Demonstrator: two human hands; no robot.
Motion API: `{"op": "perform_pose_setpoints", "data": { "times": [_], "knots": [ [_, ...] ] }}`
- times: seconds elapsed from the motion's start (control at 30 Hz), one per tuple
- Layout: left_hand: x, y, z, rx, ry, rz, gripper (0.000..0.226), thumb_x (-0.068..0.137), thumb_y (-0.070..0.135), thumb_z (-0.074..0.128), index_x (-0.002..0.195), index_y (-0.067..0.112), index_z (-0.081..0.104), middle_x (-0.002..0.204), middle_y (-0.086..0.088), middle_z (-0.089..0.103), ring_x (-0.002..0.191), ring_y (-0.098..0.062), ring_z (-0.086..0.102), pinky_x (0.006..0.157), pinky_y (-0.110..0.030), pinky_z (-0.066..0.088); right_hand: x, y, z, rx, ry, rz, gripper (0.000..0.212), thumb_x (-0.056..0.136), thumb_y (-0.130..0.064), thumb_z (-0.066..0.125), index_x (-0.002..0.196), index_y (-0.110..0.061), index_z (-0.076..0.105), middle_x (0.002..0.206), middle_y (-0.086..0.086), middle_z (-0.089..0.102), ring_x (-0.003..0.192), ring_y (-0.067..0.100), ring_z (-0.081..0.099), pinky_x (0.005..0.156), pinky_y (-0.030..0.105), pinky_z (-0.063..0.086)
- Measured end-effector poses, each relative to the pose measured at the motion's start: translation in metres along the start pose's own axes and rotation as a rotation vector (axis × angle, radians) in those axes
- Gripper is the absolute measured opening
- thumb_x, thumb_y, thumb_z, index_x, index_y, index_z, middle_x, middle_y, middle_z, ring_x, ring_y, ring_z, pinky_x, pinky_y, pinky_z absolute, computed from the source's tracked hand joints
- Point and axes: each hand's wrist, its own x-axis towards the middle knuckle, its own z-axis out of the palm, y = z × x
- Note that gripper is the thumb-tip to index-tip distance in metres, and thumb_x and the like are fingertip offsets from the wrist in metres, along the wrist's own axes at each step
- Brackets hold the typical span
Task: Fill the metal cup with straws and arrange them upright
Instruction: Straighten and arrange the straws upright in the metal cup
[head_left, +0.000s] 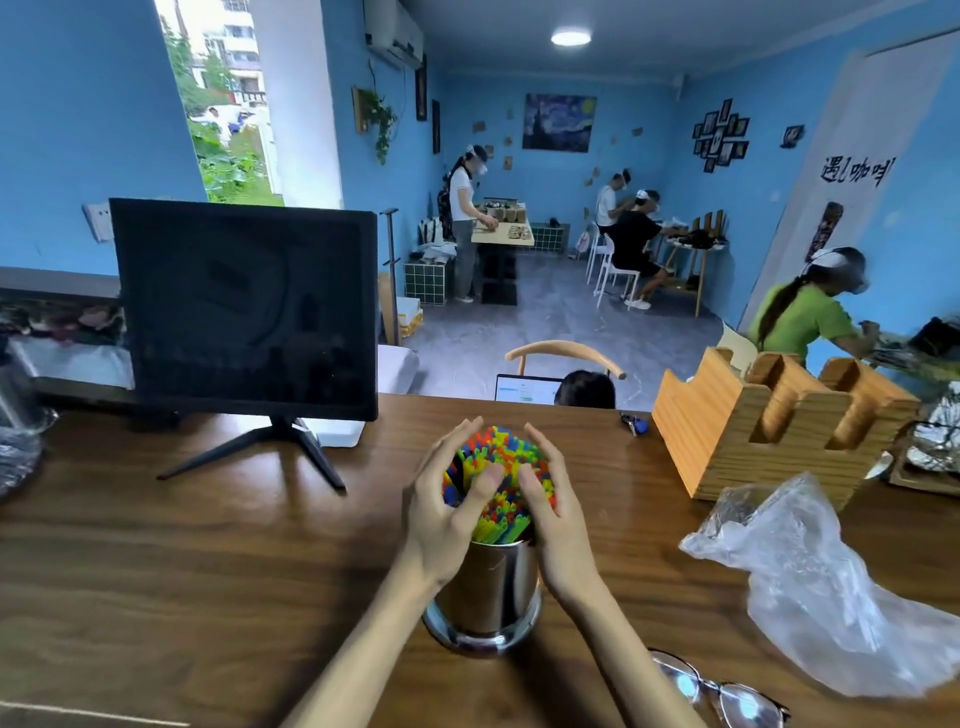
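A blue-walled room with other people at tables lies beyond the far edge of a dark wooden table (208, 561), which fills the lower half of the view. On it, the metal cup (488, 597) stands upright near the middle, closer to the near edge than the far one, with bare wood open on its left and in front of it. A black monitor (244, 306) on a splayed stand sits back left, well apart from the cup; a wooden holder (769, 426) stands back right, and a crumpled clear plastic bag (821, 582) lies to the right, near but not touching the cup. A pair of glasses (727, 691) rests at the near right edge. The coloured straws (498, 467) rise out of the cup in a dense bundle, tops fanned slightly outward. The left hand (447, 509) cups the bundle's left side, fingers curved round it and thumb pressed across the front. The right hand (550, 499) mirrors it on the right, fingers wrapped behind and thumb on the near face, both hands above the cup's rim.
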Motion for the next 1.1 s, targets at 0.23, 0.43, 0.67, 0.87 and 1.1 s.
{"op": "perform_pose_setpoints", "data": {
  "times": [0.23, 0.43, 0.67, 0.87, 1.1],
  "knots": [
    [0.016, -0.004, -0.008, 0.154, -0.007, -0.014, 0.028, 0.087, 0.057, 0.059, 0.108, 0.043, 0.072, 0.115, 0.018, 0.058, 0.112, 0.000, 0.058, 0.093, -0.011, 0.045, 0.003, -0.003, 0.009, -0.172, 0.061, -0.046, 0.040, 0.101, -0.057, 0.050, 0.140, -0.046, 0.049, 0.118, -0.021, 0.070, 0.112, -0.003, 0.064, 0.094, 0.021, 0.051],
    [0.030, -0.014, -0.016, 0.177, -0.073, -0.011, 0.017, 0.096, 0.045, 0.055, 0.099, 0.036, 0.069, 0.117, 0.021, 0.058, 0.119, -0.003, 0.055, 0.101, -0.025, 0.044, 0.017, -0.009, 0.011, -0.265, 0.027, -0.032, 0.021, 0.100, -0.051, 0.056, 0.119, -0.043, 0.060, 0.110, -0.024, 0.069, 0.105, -0.002, 0.066, 0.088, 0.028, 0.053],
    [0.038, -0.013, -0.017, 0.102, -0.093, 0.014, 0.023, 0.102, 0.033, 0.052, 0.108, 0.027, 0.074, 0.114, 0.012, 0.066, 0.113, -0.007, 0.062, 0.100, -0.036, 0.051, 0.022, -0.008, 0.030, -0.270, 0.123, -0.075, 0.028, 0.101, -0.044, 0.052, 0.124, -0.033, 0.064, 0.122, -0.015, 0.065, 0.118, 0.002, 0.060, 0.103, 0.040, 0.049],
    [0.041, -0.005, -0.025, 0.022, -0.103, -0.007, 0.026, 0.102, 0.042, 0.052, 0.117, 0.028, 0.068, 0.118, 0.011, 0.067, 0.114, -0.002, 0.062, 0.100, -0.032, 0.051, 0.022, -0.011, 0.033, -0.295, 0.198, -0.127, 0.046, 0.095, -0.052, 0.059, 0.137, -0.036, 0.050, 0.130, -0.010, 0.061, 0.124, 0.001, 0.056, 0.100, 0.021, 0.045],
    [0.045, -0.001, -0.020, -0.036, -0.088, 0.038, 0.038, 0.099, 0.043, 0.048, 0.125, 0.022, 0.067, 0.123, 0.007, 0.068, 0.119, -0.010, 0.062, 0.102, -0.035, 0.049, 0.035, -0.013, 0.031, -0.232, 0.182, -0.101, 0.050, 0.097, -0.057, 0.046, 0.138, -0.030, 0.054, 0.138, -0.011, 0.058, 0.122, -0.002, 0.057, 0.101, 0.018, 0.043]
  ]
}}
